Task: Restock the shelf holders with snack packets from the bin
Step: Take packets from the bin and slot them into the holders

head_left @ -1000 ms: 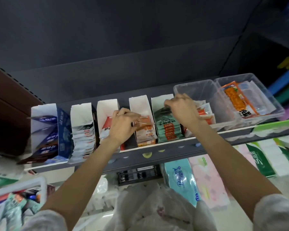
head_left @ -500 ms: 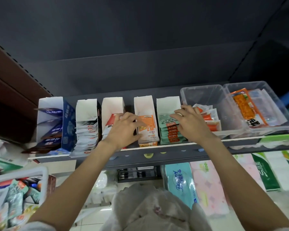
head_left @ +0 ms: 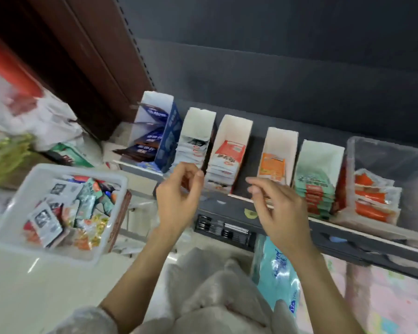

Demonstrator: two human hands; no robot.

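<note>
A white bin (head_left: 17,203) full of mixed snack packets (head_left: 70,210) sits at the lower left. Several white cardboard holders stand in a row on the dark shelf (head_left: 299,222): a blue-packet holder (head_left: 154,131), a white-packet holder (head_left: 194,141), a red-and-white packet holder (head_left: 229,153), an orange-packet holder (head_left: 275,157) and a green-packet holder (head_left: 316,174). My left hand (head_left: 179,201) hovers in front of the shelf edge with loosely curled fingers, holding nothing. My right hand (head_left: 277,208) hangs beside it, below the orange holder, fingers relaxed and empty.
A clear plastic tub (head_left: 384,179) with orange packets stands at the shelf's right end. A brown upright panel (head_left: 94,68) borders the shelf on the left. Tissue packs (head_left: 277,273) lie below the shelf. Bagged goods (head_left: 34,116) pile up at far left.
Both hands have drawn back off the holders toward me and now hold nothing. The view has swung left, bringing the bin into sight.
</note>
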